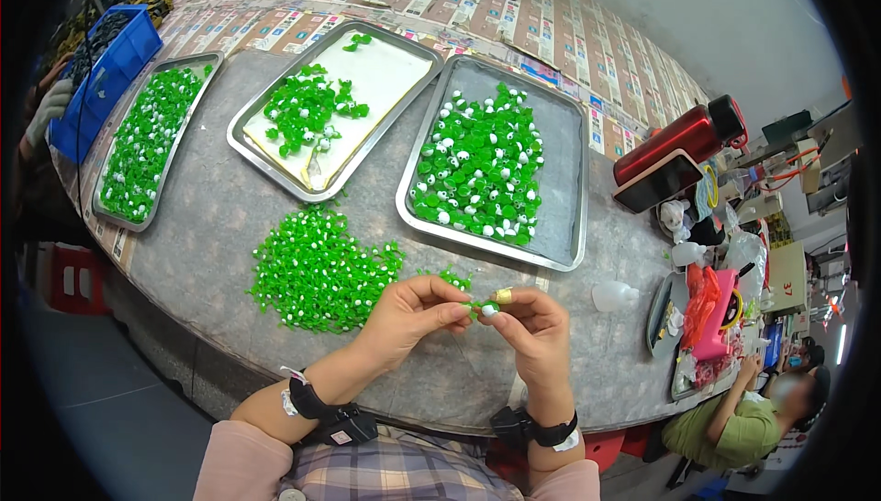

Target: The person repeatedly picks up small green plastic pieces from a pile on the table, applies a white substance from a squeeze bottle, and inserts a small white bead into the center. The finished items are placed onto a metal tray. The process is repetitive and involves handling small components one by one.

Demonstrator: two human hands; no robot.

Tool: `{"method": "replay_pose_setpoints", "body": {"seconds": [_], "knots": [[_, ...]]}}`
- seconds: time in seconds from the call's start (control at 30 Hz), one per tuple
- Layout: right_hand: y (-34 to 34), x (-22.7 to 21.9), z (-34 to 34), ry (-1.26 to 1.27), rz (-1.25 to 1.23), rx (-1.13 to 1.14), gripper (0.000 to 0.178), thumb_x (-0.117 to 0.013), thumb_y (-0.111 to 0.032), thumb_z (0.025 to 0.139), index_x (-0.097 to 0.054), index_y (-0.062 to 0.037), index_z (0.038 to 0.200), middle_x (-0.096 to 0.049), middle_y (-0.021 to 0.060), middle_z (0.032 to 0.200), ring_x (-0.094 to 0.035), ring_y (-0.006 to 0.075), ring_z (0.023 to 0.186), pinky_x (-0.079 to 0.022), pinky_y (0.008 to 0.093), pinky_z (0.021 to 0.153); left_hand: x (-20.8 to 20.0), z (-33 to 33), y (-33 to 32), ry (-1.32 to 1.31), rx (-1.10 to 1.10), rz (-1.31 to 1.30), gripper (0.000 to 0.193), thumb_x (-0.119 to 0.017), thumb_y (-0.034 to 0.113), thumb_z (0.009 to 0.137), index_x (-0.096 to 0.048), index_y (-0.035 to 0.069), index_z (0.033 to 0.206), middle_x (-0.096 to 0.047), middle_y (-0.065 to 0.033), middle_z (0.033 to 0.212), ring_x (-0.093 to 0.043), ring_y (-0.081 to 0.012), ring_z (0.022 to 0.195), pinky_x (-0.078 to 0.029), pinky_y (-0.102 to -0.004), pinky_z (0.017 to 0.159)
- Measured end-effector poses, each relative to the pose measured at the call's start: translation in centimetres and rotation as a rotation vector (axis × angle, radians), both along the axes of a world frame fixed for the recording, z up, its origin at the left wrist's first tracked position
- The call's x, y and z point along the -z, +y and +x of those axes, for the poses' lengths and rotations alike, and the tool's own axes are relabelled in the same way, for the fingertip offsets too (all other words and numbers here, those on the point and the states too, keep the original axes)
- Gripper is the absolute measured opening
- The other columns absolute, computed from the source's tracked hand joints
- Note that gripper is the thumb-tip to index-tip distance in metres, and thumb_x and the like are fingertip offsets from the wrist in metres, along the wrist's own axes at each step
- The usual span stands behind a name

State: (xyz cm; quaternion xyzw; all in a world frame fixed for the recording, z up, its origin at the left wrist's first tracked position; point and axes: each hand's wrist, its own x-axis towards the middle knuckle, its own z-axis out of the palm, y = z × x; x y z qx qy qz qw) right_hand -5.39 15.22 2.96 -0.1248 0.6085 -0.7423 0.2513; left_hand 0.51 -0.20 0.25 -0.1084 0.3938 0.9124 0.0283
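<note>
My left hand [413, 316] and my right hand [534, 327] meet above the near part of the table, fingertips nearly touching. Between them is a small green plastic piece with a white, eye-like ball [489, 310]. The left thumb and forefinger pinch its green end; the right thumb and forefinger close on the white ball. A yellowish band wraps a right fingertip. Just left of my hands lies a loose pile of small green-and-white pieces [321, 272]. Beyond, a metal tray [562, 171] carries many larger green pieces with white balls.
A second tray [390, 70], lined in white, holds green pieces; a narrower full tray [174, 157] stands left beside a blue crate [115, 88]. Rightward are a small white bottle [615, 296], a red flask [674, 140] and a pink container [716, 322]. Another person [743, 428] sits at right.
</note>
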Motion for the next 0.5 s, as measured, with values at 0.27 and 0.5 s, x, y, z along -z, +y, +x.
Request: {"method": "replay_pose_setpoints", "body": {"seconds": [0.27,0.5], "knots": [[-0.42,0.32,0.11,0.076,0.027,0.008,0.018,-0.059,0.004,0.071,-0.055,0.0027,0.088,-0.058,0.0089,0.087,-0.057,0.0138,0.078,-0.045,0.0226,0.069,0.10,0.00,0.02,-0.004,-0.022,-0.007,0.008,-0.057,0.002,0.074,-0.055,-0.001,0.081,-0.058,-0.0080,0.074,-0.057,-0.0128,0.065,-0.048,-0.0219,0.060],[-0.33,0.35,0.11,-0.130,-0.030,-0.025,0.018,-0.058,0.001,0.072,-0.055,0.0045,0.089,-0.059,0.0098,0.082,-0.058,0.0140,0.074,-0.048,0.0228,0.067,-0.66,0.38,0.25,0.196,-0.152,-0.649,0.008,-0.060,0.003,0.071,-0.058,0.001,0.079,-0.058,-0.0062,0.074,-0.055,-0.0123,0.068,-0.044,-0.0217,0.058]]}}
